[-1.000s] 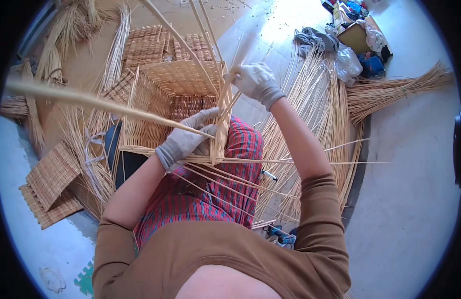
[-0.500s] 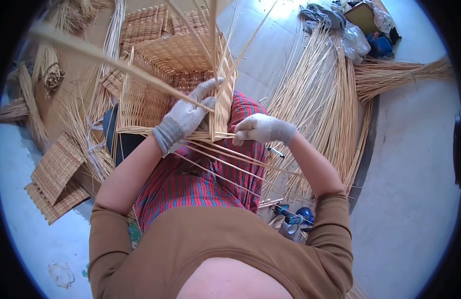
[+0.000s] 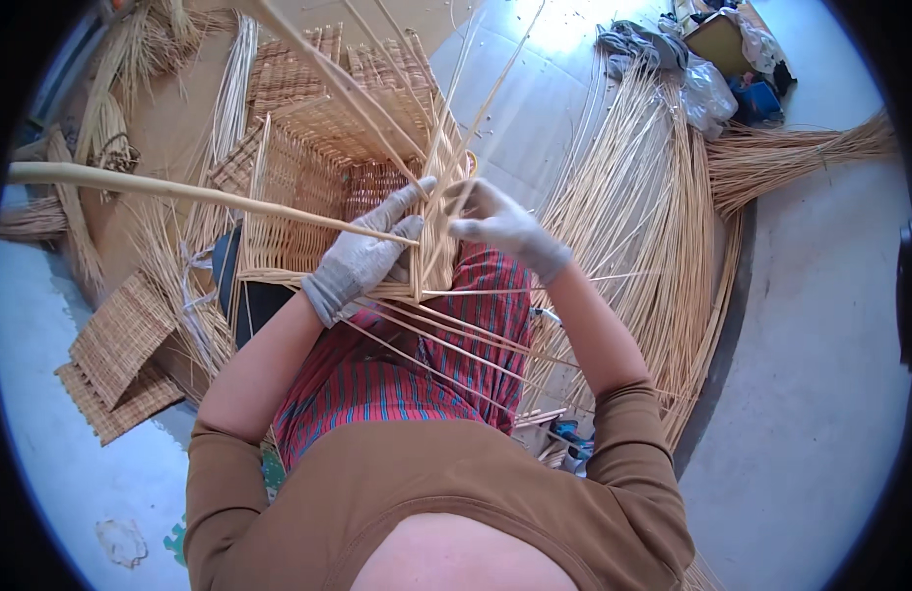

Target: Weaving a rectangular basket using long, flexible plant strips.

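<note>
A woven wicker basket (image 3: 279,212) rests tilted across my lap, its inside turned up. My left hand (image 3: 362,258), in a pale knit glove, is closed over the basket's near right corner, gripping the rim among upright rods. A thick rod (image 3: 180,195) juts out to the left from that corner. Just right of the corner, my gloved right hand (image 3: 510,231) has curled fingers at a thin wicker rod that is smeared by motion. Several loose rod ends (image 3: 456,338) fan out to the right below the rim.
Long bundles of wicker rods (image 3: 643,236) cover the floor at right. Woven square panels (image 3: 126,340) lie at left, with more loose rods (image 3: 156,246) near them. A blue tool (image 3: 574,435) sits by my right elbow. Bags and cloth (image 3: 707,84) lie at the far right.
My right hand has moved up from the rim's near corner to the rods on the right side. The thick rod has swung lower at left. My left hand keeps its grip.
</note>
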Available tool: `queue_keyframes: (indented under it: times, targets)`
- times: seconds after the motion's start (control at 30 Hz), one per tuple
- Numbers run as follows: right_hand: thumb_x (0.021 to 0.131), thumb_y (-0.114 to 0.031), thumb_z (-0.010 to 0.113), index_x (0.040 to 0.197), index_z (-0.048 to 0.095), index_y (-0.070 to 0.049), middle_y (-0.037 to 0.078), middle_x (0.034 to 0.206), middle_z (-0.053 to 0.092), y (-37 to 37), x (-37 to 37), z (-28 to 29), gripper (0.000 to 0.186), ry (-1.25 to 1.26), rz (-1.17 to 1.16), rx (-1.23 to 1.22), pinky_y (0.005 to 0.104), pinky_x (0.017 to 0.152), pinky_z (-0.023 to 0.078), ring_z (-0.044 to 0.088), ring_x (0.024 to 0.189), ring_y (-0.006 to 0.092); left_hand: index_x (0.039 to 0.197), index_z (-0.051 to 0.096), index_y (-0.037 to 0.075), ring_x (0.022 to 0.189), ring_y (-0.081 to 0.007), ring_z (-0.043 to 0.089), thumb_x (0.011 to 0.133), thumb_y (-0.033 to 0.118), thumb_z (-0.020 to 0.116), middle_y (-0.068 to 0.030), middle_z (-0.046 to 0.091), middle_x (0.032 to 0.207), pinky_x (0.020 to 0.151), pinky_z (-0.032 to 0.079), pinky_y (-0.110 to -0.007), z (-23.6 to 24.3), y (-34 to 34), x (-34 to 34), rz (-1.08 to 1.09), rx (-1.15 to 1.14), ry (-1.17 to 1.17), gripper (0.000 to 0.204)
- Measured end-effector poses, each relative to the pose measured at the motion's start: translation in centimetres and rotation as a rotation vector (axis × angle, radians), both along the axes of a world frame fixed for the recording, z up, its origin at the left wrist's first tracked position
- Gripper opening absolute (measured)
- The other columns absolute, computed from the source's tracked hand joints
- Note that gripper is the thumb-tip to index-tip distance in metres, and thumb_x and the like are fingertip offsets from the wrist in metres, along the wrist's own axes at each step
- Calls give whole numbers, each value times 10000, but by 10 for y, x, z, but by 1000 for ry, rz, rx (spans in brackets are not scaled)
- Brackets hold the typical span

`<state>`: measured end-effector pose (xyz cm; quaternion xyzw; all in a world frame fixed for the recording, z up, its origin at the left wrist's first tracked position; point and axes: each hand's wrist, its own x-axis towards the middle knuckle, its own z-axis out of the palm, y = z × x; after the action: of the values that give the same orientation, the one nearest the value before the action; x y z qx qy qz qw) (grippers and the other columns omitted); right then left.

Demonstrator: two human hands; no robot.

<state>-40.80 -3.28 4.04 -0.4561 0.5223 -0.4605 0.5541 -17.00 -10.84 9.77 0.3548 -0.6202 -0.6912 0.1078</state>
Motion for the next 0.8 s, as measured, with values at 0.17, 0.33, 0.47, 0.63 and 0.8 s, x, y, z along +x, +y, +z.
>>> queue_keyframes:
  times: [0.17, 0.33, 0.47, 0.63, 0.8]
  targets:
    - [1014, -133, 664, 1174, 636, -80, 20, 1114, 667, -29, -57, 59, 171, -157, -118, -130, 242, 826, 505, 611, 935, 98, 1550, 492, 225, 652, -9, 456, 1082, 237, 567, 84, 589, 870, 574, 434, -191, -21, -3, -1, 7, -100, 61, 474]
    - [931, 16, 667, 1228, 666, -83, 105, 1246, 701, -91, 18, 104, 313, 339, 240, -660, 367, 1010, 540, 666, 1157, 238, 1537, 502, 257, 549, -26, 446, 1072, 227, 578, 59, 594, 752, 498, 424, -222, -7, 11, 5, 88, -21, 47, 472]
    - [812, -88, 775, 1382, 639, -206, 165, 1204, 695, -98, 46, 119, 597, 970, 203, -828, 400, 927, 574, 691, 1052, 337, 1573, 425, 230, 617, -165, 574, 1042, 181, 578, -58, 631, 777, 633, 531, -329, -7, 14, 2, 162, -408, -28, 555]
    - [787, -137, 824, 1346, 694, -249, 81, 1048, 724, -115, 35, 144, 585, 798, 448, -640, 376, 881, 574, 692, 904, 246, 1593, 384, 267, 958, -303, 736, 1049, 155, 525, -184, 726, 1126, 813, 548, -393, -13, 2, 4, 27, -431, 15, 573]
    - [899, -197, 793, 1008, 729, -68, 4, 984, 720, -148, -34, 97, 181, 252, 216, -274, 305, 829, 540, 659, 899, 137, 1609, 372, 297, 1110, -162, 643, 1088, 187, 486, -109, 673, 1313, 965, 504, -280, -14, -2, -6, -38, -284, 42, 545]
